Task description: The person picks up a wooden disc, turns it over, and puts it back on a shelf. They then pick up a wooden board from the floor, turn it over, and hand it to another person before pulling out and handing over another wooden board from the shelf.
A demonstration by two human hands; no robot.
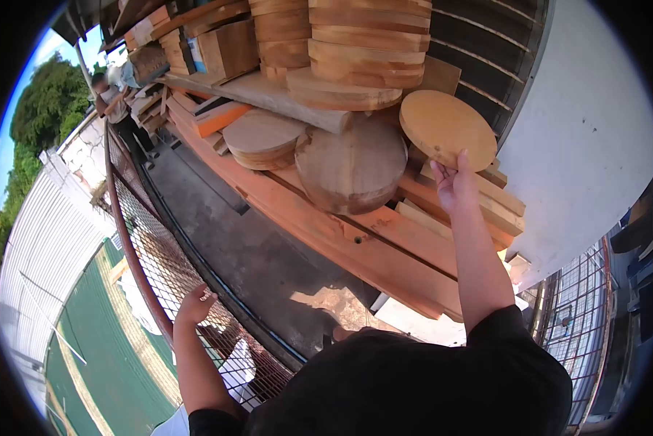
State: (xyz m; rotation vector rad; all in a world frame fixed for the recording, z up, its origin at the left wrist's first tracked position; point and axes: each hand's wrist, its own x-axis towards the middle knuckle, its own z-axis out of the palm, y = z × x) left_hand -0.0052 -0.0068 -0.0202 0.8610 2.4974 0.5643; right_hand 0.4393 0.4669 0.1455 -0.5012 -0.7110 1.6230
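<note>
At the right end of the wood stack leans the round board, directly above your right hand, whose grip pinches its lower rim. Your left hand lies spread on the railing, well apart.

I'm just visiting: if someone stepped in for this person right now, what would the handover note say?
Right hand: raised, gripping the lower edge of a round wooden disc, held tilted in front of the wood pile.
Left hand: on the mesh railing; whether it grips is unclear.
Things: stacked round boards above, a big disc leaning on orange planks below.
Done: one disc is in hand.
Left: it is not set down yet.
Another person stands far along the walkway.
</note>
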